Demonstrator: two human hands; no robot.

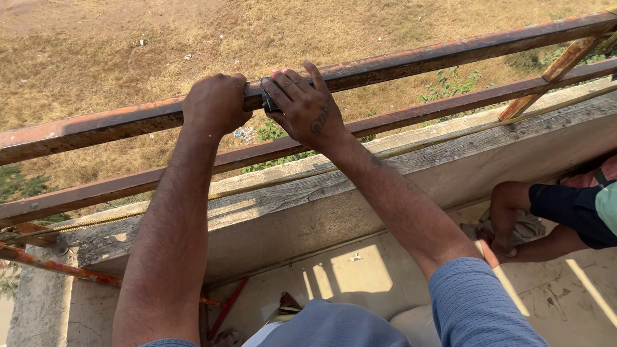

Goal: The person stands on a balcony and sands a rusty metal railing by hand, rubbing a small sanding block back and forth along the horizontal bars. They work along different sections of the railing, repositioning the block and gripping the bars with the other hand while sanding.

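L hand fist wrapped tight on upper rusty rail | R hand just at its 3 o'clock, fingers curled over small black clamp-ish thing on same rail | lower rail runs at 6 o'clock | co-worker's leg ~4 o'clock by concrete ledge

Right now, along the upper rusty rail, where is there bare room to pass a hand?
The upper rail is bare left of the left hand and right of the right hand, up to the lashed wooden strut. It is crowded mid-rail, where both hands meet at a small dark object.
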